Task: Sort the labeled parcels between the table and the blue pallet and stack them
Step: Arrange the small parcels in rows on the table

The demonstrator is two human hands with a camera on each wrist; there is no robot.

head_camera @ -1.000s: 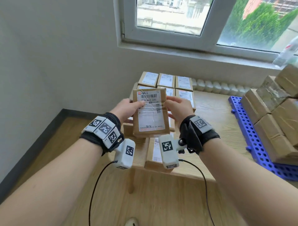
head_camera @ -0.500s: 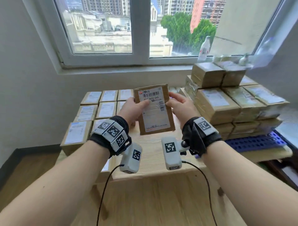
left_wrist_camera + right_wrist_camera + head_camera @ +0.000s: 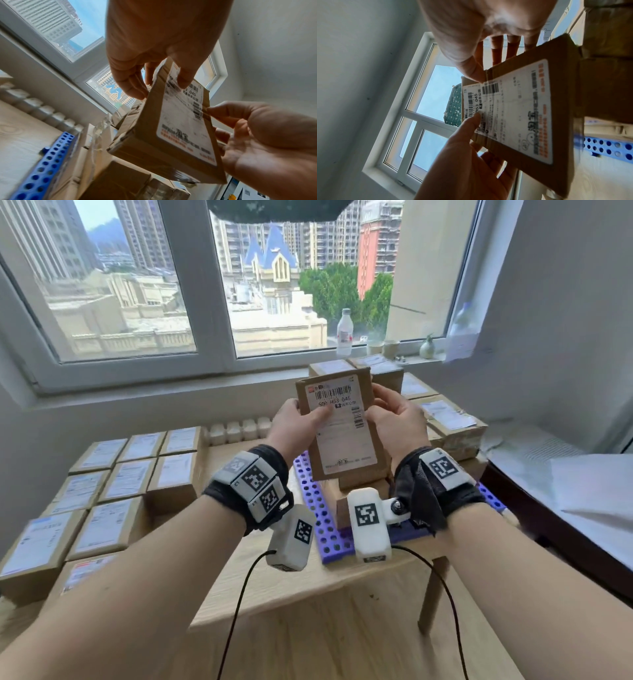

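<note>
Above the blue pallet [image 3: 317, 510] | I see left hand [image 3: 297, 424] and right hand [image 3: 394, 419] pinching the labeled parcel [image 3: 342, 426] upright | stacked boxes [image 3: 452, 422] behind, blocking the far side | parcel rows [image 3: 113, 491] on table [image 3: 301, 580] at left | bottle [image 3: 344, 332] on sill

Brown parcel [image 3: 346, 426] with white barcoded label [image 3: 342, 422]; blue pallet [image 3: 320, 515] dotted with holes.

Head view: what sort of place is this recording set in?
Probably an ordinary high-rise room used as a makeshift parcel-sorting station, not a warehouse. Labeled cardboard parcels lie in rows on a wooden table, more are stacked on a blue pallet, and the window shows apartment towers.
</note>
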